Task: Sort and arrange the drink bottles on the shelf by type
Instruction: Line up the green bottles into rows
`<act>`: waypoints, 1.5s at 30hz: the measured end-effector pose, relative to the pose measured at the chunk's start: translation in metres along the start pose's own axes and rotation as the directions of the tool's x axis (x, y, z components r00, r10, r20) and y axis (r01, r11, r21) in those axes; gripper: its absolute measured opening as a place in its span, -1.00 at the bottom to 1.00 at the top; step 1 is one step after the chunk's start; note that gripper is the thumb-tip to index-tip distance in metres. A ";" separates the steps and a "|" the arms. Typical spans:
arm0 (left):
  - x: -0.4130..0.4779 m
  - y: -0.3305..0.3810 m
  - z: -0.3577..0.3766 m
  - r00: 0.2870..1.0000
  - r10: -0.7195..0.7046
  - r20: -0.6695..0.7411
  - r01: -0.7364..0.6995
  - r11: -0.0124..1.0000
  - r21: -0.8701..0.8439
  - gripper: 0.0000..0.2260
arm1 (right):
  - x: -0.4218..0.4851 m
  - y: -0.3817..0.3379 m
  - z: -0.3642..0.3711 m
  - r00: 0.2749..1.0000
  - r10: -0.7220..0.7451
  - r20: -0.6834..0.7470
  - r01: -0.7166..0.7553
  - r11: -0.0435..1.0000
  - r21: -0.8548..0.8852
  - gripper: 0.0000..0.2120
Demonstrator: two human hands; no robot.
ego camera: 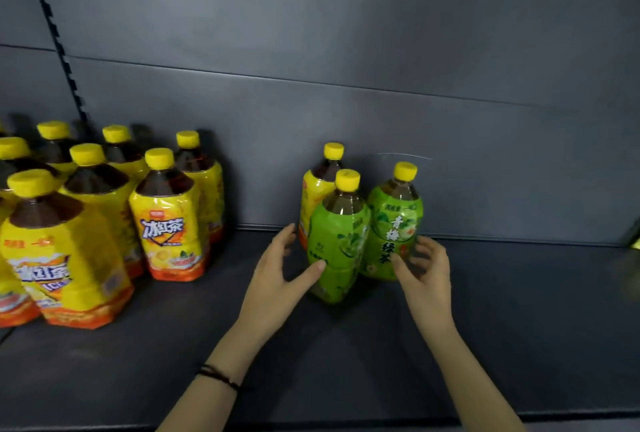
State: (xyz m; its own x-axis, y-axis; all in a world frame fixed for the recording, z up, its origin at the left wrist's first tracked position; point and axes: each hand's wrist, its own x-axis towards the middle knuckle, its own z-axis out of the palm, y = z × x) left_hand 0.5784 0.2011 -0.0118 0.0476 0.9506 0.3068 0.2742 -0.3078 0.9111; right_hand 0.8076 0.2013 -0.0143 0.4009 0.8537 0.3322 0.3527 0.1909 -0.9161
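Two green-label tea bottles stand together mid-shelf: the nearer one (337,241) in front and the other (394,224) to its right. Behind them a yellow-label iced tea bottle (317,189) stands against the back wall. My left hand (280,276) is spread beside the nearer green bottle, its thumb tip touching the label, fingers toward the yellow bottle. My right hand (424,269) is spread at the right green bottle's lower side, thumb against its label. Neither hand grips a bottle. At the left a group of several yellow-label iced tea bottles (166,220) stands in rows.
The dark grey shelf board (519,310) runs wide, with bare surface to the right of the green bottles and between the two groups. Its front edge (571,416) lies close below. A slotted upright (55,37) rises at the back left.
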 end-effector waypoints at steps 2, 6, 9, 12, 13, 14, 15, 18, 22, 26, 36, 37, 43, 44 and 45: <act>0.012 0.006 0.018 1.000 0.013 0.029 -0.010 0.995 -0.103 -0.32 | 0.018 0.004 -0.003 0.998 0.049 0.039 -0.050 0.999 0.018 -0.35; 0.024 0.009 0.048 0.998 -0.050 0.026 0.054 0.972 -0.227 -0.17 | 0.047 0.010 -0.007 0.967 0.133 0.219 -0.177 0.964 0.198 -0.05; 0.023 0.006 0.063 0.995 0.007 -0.096 -0.027 0.979 -0.204 -0.15 | 0.053 0.013 -0.006 0.917 0.111 0.384 -0.227 0.936 0.271 -0.15; 0.026 0.002 0.064 0.995 -0.009 -0.101 -0.014 0.976 -0.219 -0.18 | 0.056 0.018 -0.004 0.890 0.114 0.442 -0.259 0.923 0.284 -0.32; 0.027 0.000 0.061 0.998 -0.034 -0.053 0.020 0.968 -0.249 -0.18 | 0.057 0.019 -0.004 0.888 0.115 0.444 -0.263 0.921 0.287 -0.31; 0.028 -0.001 0.056 0.998 -0.061 0.010 0.061 0.956 -0.286 -0.18 | 0.058 0.020 -0.004 0.890 0.115 0.442 -0.265 0.918 0.295 -0.30; 0.028 -0.002 0.051 0.994 -0.081 0.076 0.101 0.942 -0.321 -0.18 | 0.057 0.021 -0.004 0.893 0.108 0.438 -0.260 0.916 0.305 -0.28; 0.023 0.002 0.038 0.974 -0.095 0.206 0.169 0.911 -0.377 -0.19 | 0.047 0.022 -0.005 0.902 0.091 0.422 -0.239 0.920 0.311 -0.28; 0.005 0.009 0.029 0.962 -0.091 0.256 0.193 0.892 -0.409 -0.17 | 0.017 0.016 -0.014 0.901 0.084 0.427 -0.240 0.914 0.326 -0.26; -0.037 0.010 0.021 0.989 -0.065 0.134 0.118 0.888 -0.444 -0.15 | -0.017 0.004 -0.020 0.889 0.059 0.454 -0.254 0.888 0.383 -0.39; -0.115 0.019 -0.053 0.980 -0.088 -0.176 -0.005 0.883 -0.470 -0.32 | -0.115 -0.039 0.043 0.939 0.084 0.334 -0.246 0.843 0.478 -0.48; -0.124 0.019 -0.068 0.979 -0.081 -0.189 -0.016 0.888 -0.460 -0.35 | -0.126 -0.047 0.051 0.933 0.094 0.348 -0.263 0.838 0.478 -0.52; -0.191 0.027 -0.173 0.955 -0.058 -0.292 -0.067 0.914 -0.399 -0.40 | -0.202 -0.093 0.120 0.874 0.090 0.477 -0.336 0.822 0.460 -0.59; -0.203 0.029 -0.193 0.949 -0.056 -0.311 -0.072 0.919 -0.386 -0.40 | -0.215 -0.102 0.133 0.859 0.067 0.507 -0.334 0.824 0.458 -0.56; -0.216 0.030 -0.214 0.942 -0.048 -0.332 -0.081 0.927 -0.366 -0.39 | -0.229 -0.113 0.145 0.844 0.039 0.535 -0.328 0.827 0.457 -0.55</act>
State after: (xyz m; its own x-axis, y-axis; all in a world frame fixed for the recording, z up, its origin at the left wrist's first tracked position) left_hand 0.3713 -0.0219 0.0084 -0.2872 0.8969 0.3363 -0.1009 -0.3775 0.9205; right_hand 0.5537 0.0550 -0.0197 -0.1004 0.9871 0.1248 -0.2265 0.0994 -0.9689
